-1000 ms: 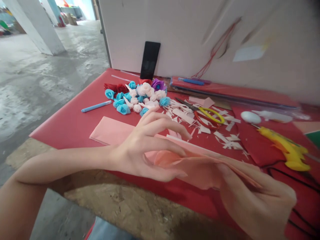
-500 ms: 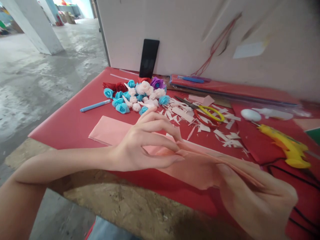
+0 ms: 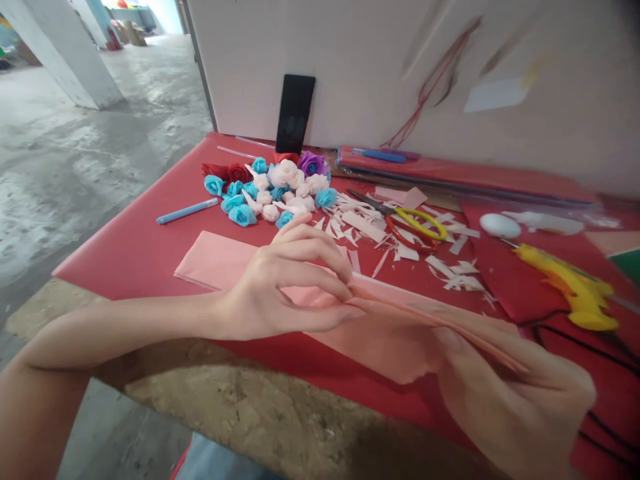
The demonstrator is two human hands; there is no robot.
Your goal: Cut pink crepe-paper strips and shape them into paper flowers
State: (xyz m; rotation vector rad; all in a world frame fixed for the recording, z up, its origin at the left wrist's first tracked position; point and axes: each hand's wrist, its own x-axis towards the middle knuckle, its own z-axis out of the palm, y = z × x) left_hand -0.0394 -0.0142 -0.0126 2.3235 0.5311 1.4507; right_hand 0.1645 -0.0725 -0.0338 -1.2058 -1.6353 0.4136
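A sheet of pink crepe paper stretches between my two hands over the red-covered table. My left hand pinches its upper edge between thumb and fingers. Gathered folds of the same paper are gripped by my right hand, thumb on the near side. Beyond my left wrist lies a folded pink paper strip, partly hidden by that hand. Paper roses in white, blue, red and purple are heaped past my left fingertips. Scissors with yellow and red handles rest among pale paper scraps.
A yellow glue gun with a black cord lies at the right, near a white egg-shaped piece. A blue pen is at the left. A black phone leans on the white panel behind.
My left hand has shifted very slightly left, its fingers still pinching the paper. My right hand keeps its grip in nearly the same place. The whole view has moved a little.
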